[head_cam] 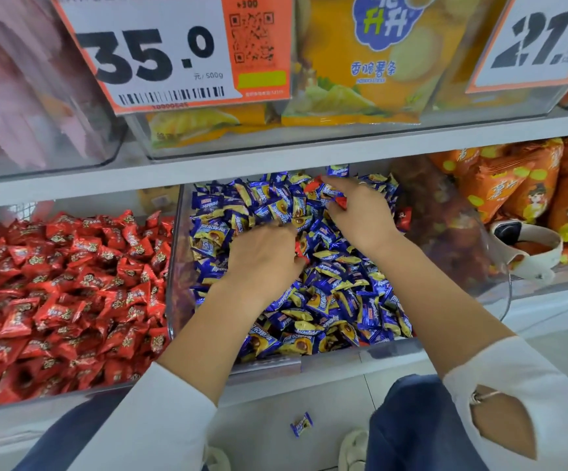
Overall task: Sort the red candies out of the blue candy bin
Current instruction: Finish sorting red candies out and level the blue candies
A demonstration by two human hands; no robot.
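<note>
**A:** Down on the lower shelf, middle position: clear blue candy bin (175, 266), heaped with blue-and-yellow wrapped candies (330, 300). Both hands inside it.

**B:** Left hand?

**A:** Left hand (262, 263) palm down near the centre of the heap, fingers curled into the pile. A red candy (299, 250) shows at its fingertips, touching them. Looks pinched, though the fingers are blurred and I cannot tell how firmly.

**B:** Right hand?

**A:** Right hand (360, 212) further back in the bin, fingers curled. It grips a red wrapper (341, 202) that pokes out beside the thumb. A second red piece (313, 185) sits just beyond its fingertips, among the blue ones. One more red candy (403, 218) lies against the bin's right wall.

**B:** Surroundings?

**A:** Red candy bin (72, 390) immediately left, full, touching the blue bin's side wall. Orange snack bags (527, 185) to the right, with a white scoop (527, 249) in front of them. Upper shelf: yellow chip bags (377, 62) and a price tag (160, 52) reading 35.0. On the floor, between the person's knees, a single blue candy (301, 424) near a white shoe (354, 447). White sleeves (167, 413) on both arms.
</note>
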